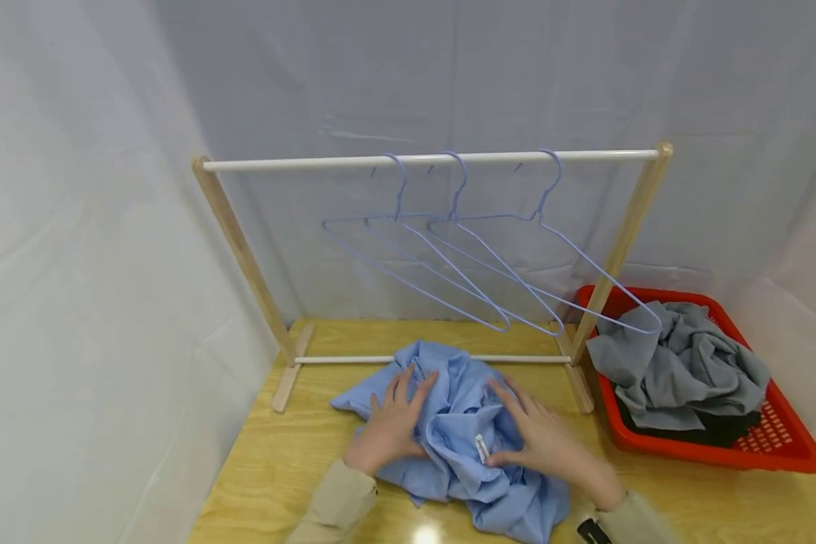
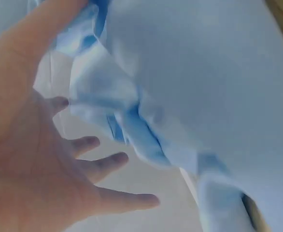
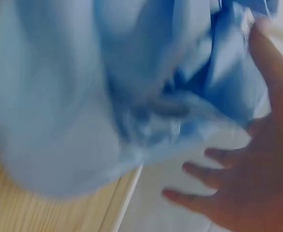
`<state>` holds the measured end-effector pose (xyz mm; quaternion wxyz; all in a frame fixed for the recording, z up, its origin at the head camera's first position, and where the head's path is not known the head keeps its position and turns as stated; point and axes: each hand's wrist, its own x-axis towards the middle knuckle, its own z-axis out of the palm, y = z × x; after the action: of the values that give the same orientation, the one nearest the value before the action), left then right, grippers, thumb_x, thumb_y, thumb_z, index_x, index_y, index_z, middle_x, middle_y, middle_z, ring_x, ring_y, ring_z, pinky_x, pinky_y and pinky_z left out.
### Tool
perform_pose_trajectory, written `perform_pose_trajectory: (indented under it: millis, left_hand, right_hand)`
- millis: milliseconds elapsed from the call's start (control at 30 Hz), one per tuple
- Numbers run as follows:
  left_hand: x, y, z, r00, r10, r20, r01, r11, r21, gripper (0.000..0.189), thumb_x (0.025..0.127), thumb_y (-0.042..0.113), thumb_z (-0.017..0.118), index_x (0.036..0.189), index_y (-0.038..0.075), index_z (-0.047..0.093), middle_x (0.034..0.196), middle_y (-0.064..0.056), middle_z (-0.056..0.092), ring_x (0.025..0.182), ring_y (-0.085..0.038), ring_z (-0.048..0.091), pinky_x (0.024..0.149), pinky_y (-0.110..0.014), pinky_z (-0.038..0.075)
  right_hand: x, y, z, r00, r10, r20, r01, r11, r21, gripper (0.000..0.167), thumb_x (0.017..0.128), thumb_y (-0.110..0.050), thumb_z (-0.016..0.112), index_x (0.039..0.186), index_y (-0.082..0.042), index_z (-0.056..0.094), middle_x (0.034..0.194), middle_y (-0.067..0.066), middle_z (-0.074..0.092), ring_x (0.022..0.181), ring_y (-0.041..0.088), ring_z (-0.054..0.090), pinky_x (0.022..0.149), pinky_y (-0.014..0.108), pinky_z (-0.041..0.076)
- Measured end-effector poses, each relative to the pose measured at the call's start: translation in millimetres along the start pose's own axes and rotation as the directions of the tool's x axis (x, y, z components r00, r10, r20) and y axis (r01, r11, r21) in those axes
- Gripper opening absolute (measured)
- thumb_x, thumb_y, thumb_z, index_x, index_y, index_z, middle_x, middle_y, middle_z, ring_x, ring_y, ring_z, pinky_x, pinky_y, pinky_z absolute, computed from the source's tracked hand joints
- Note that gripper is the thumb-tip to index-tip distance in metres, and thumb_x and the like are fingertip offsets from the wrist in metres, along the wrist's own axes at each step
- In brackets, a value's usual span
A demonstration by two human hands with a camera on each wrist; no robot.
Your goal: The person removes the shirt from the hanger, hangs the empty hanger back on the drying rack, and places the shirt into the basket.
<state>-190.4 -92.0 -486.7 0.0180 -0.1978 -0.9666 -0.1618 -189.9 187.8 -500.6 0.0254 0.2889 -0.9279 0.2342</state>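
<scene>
A crumpled light-blue shirt (image 1: 449,423) lies in a heap on the wooden table, its back part over the rack's lower bar. A small white label (image 1: 481,449) shows among its folds. My left hand (image 1: 396,425) is at the heap's left side with fingers spread; in the left wrist view the shirt (image 2: 204,87) hangs beside the extended fingers. On the other side my right hand (image 1: 547,438) is spread too, its thumb close to the label. The right wrist view has the fingers straight next to the shirt (image 3: 54,106), the thumb tip at its edge.
A clothes rack (image 1: 299,162) with wooden legs stands behind the shirt. Three blue wire hangers (image 1: 459,219) hang from its top bar. At the right, a red basket (image 1: 714,457) holds grey cloth (image 1: 687,363) and some black cloth. White sheeting surrounds the table (image 1: 245,483).
</scene>
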Motion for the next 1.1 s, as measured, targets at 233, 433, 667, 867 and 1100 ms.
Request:
perform_pose_trajectory:
  millis: [233,433,667,867,1100]
  left_hand:
    - [22.0,9.6,21.2,0.979,-0.057,0.194,0.034,0.992,0.123,0.127,0.055,0.052,0.098,0.159,0.019,0.033,0.165,-0.020,0.018,0.146,-0.056,0.020,0.096,-0.085,0.028]
    - [36.7,-9.0,37.6,0.946,-0.121,0.300,0.088,0.989,0.120,0.120,0.055,0.052,0.098,0.154,0.018,0.040,0.159,-0.018,0.028,0.141,-0.058,0.028,0.092,-0.081,0.037]
    - [31.0,-9.4,37.3,0.963,-0.017,0.268,-0.009,0.996,0.094,0.104,0.062,0.046,0.096,0.148,0.014,0.048,0.146,-0.020,0.042,0.134,-0.053,0.040,0.088,-0.069,0.048]
    - [18.2,9.7,37.5,0.969,0.154,0.195,-0.184,0.972,0.145,0.077,0.074,0.039,0.090,0.138,0.008,0.061,0.135,-0.017,0.054,0.120,-0.040,0.056,0.087,-0.052,0.055]
    - [12.3,16.6,37.6,0.956,0.293,0.018,-0.292,0.943,0.157,0.043,0.081,0.028,0.084,0.115,0.006,0.069,0.111,-0.011,0.068,0.098,-0.027,0.068,0.084,-0.040,0.056]
  right_hand:
    - [22.6,-17.0,27.0,0.969,0.145,0.201,-0.116,0.982,-0.149,0.139,0.057,-0.049,0.098,0.164,-0.023,0.013,0.166,0.026,0.006,0.147,0.056,0.018,0.100,0.085,0.022]
    - [42.5,-13.7,34.8,0.957,0.172,0.234,-0.110,0.961,-0.256,0.132,0.057,-0.046,0.099,0.162,-0.022,0.021,0.163,0.028,0.020,0.140,0.053,0.036,0.097,0.083,0.029]
    - [44.1,-4.2,34.1,0.953,0.144,0.266,-0.100,0.980,-0.172,0.126,0.062,-0.038,0.099,0.161,-0.021,0.023,0.157,0.031,0.029,0.129,0.054,0.049,0.096,0.083,0.031]
    - [36.9,-5.5,32.0,0.957,0.115,0.265,-0.072,0.983,-0.168,0.111,0.075,-0.021,0.093,0.162,-0.021,0.024,0.154,0.027,0.038,0.126,0.054,0.050,0.099,0.080,0.032]
    - [32.6,-6.8,36.2,0.992,-0.003,0.124,0.040,0.955,-0.295,0.066,0.084,-0.003,0.077,0.144,-0.013,0.053,0.112,0.017,0.069,0.101,0.037,0.067,0.086,0.062,0.049]
